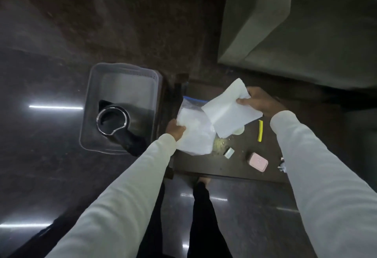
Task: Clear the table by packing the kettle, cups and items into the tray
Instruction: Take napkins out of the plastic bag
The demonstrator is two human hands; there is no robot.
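Head view: kettle (114, 122) already sat in tray (122, 74). Beside tray, L hand (175, 129) pinched a clear bag (193, 133); R hand (258, 101) pinched a white napkin (226, 113). Step judged: collecting loose items. Next: carry both across into tray, w/o spilling.

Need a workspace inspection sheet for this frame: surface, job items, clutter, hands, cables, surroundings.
Surface: dark table, crumbs near its middle.
Job's things: kettle already in the clear tray; zip bag and white paper in the hands.
Clutter: yellow strip, pink case, small white piece on the table.
Grippers: left hand grips the zip bag; right hand pinches the paper.
Cables: nothing seen.
Surroundings: glossy floor, grey sofa.
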